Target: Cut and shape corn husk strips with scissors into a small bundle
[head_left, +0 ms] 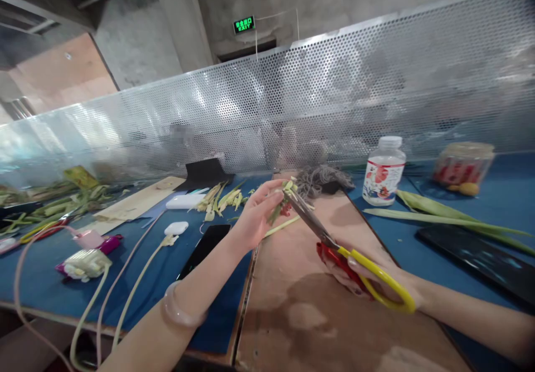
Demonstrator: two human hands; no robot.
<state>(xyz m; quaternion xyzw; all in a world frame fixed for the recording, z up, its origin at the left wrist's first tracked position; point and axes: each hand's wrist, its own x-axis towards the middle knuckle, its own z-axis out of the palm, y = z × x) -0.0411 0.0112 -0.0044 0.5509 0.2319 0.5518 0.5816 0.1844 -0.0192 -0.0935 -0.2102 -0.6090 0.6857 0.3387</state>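
The trimming seems not finished — left hand [259, 216] pinches a small plant bunch [289, 186], right hand [388, 265] is curled around scissors [314, 222].

A hand could pass over the wooden board [292, 336] at lower center, beneath yellow-handled scissors [330, 242]; a perforated metal screen [334, 87] bars the background, a bottle [383, 177] stands right, cables [130, 295] loop lower left.
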